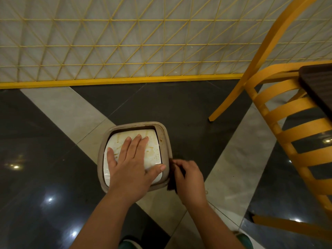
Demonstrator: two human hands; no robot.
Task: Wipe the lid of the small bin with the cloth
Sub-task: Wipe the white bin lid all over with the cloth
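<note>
A small bin stands on the floor below me, with a beige rim (166,139) around a white swing lid (154,151) marked with brown stains. My left hand (133,164) lies flat on the lid, fingers spread, pressing it down. My right hand (188,177) is at the bin's right side, closed on a dark brown cloth (172,182) that touches the outer edge of the rim. Most of the cloth is hidden by my fingers.
A yellow slatted chair (280,123) stands to the right, one leg close to the bin, beside a dark table corner (318,87). A yellow lattice screen (125,51) runs along the back. The floor is glossy dark and light tile (53,108). My shoes show at the bottom edge.
</note>
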